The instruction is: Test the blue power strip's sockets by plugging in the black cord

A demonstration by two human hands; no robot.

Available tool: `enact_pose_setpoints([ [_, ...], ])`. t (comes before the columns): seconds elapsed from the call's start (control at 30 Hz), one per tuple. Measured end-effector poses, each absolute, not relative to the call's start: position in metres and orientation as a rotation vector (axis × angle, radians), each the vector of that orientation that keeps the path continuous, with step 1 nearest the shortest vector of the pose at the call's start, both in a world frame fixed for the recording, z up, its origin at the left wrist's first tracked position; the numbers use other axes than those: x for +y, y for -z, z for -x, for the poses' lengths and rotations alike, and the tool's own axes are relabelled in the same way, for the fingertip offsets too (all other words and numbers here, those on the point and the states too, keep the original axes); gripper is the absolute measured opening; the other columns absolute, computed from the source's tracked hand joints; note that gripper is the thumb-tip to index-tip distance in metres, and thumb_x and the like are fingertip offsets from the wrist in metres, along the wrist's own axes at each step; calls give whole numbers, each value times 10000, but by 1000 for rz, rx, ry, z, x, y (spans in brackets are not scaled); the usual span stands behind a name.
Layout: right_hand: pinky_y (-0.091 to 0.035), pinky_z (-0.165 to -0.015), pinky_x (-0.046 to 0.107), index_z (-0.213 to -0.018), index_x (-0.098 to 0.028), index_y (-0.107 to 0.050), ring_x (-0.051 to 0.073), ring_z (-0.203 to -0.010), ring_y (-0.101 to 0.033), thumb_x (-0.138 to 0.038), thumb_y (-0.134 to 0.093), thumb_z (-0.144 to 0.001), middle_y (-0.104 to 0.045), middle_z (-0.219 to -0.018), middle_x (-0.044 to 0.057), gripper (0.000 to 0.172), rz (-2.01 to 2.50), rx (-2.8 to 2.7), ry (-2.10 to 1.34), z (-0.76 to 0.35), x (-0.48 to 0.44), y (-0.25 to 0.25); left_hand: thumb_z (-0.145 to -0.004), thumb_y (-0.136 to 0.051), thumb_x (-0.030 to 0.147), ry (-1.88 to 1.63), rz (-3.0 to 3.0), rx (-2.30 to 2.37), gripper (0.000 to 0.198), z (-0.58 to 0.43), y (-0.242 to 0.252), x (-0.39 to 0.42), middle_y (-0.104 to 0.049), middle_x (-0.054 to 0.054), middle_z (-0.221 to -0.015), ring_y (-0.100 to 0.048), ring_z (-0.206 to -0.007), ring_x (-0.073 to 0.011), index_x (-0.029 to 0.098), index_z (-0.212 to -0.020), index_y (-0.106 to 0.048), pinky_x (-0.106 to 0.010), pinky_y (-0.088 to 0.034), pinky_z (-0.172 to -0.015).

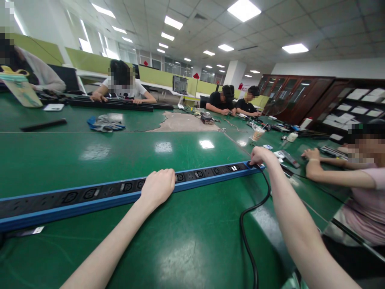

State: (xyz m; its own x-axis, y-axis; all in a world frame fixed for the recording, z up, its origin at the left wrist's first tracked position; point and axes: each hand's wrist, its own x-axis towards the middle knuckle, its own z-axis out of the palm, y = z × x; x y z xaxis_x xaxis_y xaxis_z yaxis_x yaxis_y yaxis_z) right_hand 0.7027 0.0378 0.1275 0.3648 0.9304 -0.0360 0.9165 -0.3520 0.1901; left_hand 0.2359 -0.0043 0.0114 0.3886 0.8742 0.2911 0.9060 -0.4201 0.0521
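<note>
A long blue and black power strip [102, 193] with a row of sockets lies across the green table, running from the left edge to right of centre. My left hand [158, 185] is closed over the middle of the strip, fingers wrapped over its far side. At the strip's right end, my right hand [259, 155] pinches the end of a black cable, close to the last socket; the fingertips are partly hidden. The black cable [244, 224] hangs from there and curves down towards the bottom of the view.
The green table [192, 224] bears blue and grey gloves [105, 123], a black bar [43, 125], a cup [258, 133] and a tumbler [22, 86]. Several people work around it; one person's hand [312, 154] rests at the right. Dark rails [111, 105] lie at the far left.
</note>
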Motion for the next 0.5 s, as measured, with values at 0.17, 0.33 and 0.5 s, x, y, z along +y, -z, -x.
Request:
enact_pose_setpoints([
  [0.17, -587, -867, 362, -868, -222, -829, 286, -928, -763, -430, -907, -704, -783, -853, 112, 277, -2448, 1657, -45, -706, 28, -126, -1092, -289, 311, 403, 2523, -1630, 427, -236, -13, -5, -772, -110, -970, -732, -917, -273, 201, -951, -677, -372, -469, -823],
  [0.33, -594, -838, 362, -836, -223, -834, 283, -875, -762, -439, -922, -693, -772, -801, 104, 273, -2459, 1647, 31, -711, 32, -128, -1090, -295, 309, 395, 2524, -1639, 427, -237, -13, -5, -778, -114, -981, -738, -935, -281, 202, -952, -685, -379, -480, -839],
  [0.5, -583, -872, 359, -897, -239, -848, 283, -956, -760, -449, -901, -712, -794, -933, 117, 285, -2505, 1616, -48, -711, 26, -121, -1089, -298, 298, 382, 2522, -1651, 412, -237, -13, -5, -782, -112, -987, -740, -946, -269, 201, -949, -674, -370, -476, -841],
])
